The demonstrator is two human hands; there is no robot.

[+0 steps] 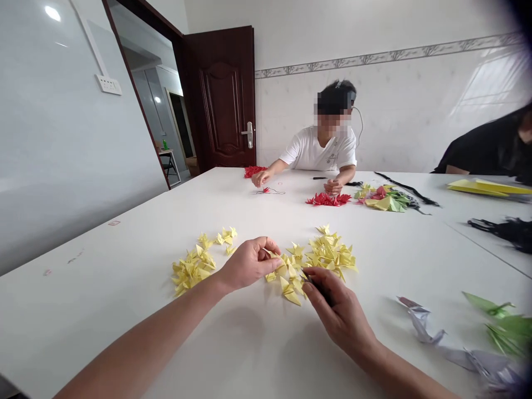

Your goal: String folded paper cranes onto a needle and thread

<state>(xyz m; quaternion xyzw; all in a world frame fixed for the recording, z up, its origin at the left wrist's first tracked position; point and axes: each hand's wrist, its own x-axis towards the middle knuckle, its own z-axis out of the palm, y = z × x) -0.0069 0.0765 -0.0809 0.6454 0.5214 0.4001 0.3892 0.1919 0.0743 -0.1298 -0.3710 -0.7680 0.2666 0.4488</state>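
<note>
Small yellow folded paper cranes lie on the white table in a left pile [192, 271] and a right pile [330, 252], with several loose ones between. My left hand [249, 263] pinches a yellow paper crane [279, 266] between thumb and fingers, just above the loose ones. Close by on the right, my right hand [336, 305] is closed round a slim dark tool [319, 288]. Its tip points toward the cranes; the fingers cover most of it, so its kind is unclear. Another loose yellow crane [291, 293] lies between my hands.
Across the white table [124, 277], a person in a white shirt [320, 147] handles red folded paper [328, 199]. Mixed coloured paper pieces [384, 198] and black cords [409, 191] lie to the right. Nearer, white [424, 321] and green [509, 327] paper cranes sit at right. Another person in black [486, 141] leans in.
</note>
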